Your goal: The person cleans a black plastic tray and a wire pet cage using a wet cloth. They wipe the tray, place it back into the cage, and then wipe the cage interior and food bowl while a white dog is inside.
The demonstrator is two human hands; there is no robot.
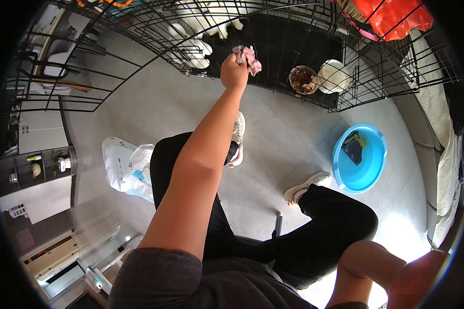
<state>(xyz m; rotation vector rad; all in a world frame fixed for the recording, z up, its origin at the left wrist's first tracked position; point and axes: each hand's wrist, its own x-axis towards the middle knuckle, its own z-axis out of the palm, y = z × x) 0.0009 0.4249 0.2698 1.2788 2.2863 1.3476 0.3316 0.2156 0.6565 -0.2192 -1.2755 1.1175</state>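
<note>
My left hand is closed around a crumpled pinkish-grey cloth and reaches over the near edge of a black wire pet cage. Beneath the cloth lies the cage's black floor tray. A white-furred animal is at the far left of the tray, partly behind the wires. Inside the cage at right, a bowl of dry pet food sits against a white container. At the lower right edge my right hand is raised close to the camera, cut off and blurred; its fingers cannot be made out.
A blue plastic basin holding a dark cloth stands on the floor at right. White plastic bags lie left of my leg. A red plastic bag shows above the cage's right end. A sofa borders the right side.
</note>
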